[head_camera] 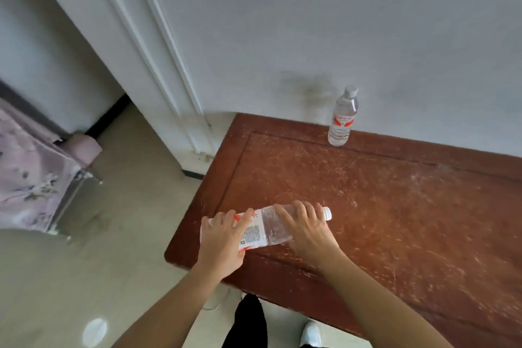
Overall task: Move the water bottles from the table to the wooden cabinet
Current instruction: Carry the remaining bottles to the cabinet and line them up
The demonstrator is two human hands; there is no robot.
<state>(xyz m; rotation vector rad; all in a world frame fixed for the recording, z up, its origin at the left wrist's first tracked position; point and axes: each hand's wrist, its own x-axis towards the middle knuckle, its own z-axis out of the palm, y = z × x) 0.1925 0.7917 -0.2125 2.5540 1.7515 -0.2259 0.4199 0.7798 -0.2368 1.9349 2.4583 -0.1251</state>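
Head | left hand (223, 237), right hand (306, 234) both grip sideways bottle (272, 224) | base hidden | wooden top (395, 220) cropped right

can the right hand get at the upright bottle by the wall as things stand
Probably not yet: the right hand, with the left hand, grips the sideways bottle. Nothing stands on the wooden top between it and the upright bottle, so once freed it likely could.

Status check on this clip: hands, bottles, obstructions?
Left hand and right hand grip water bottle, sideways at wooden top's edge. Second bottle upright by wall. Nothing in the way.
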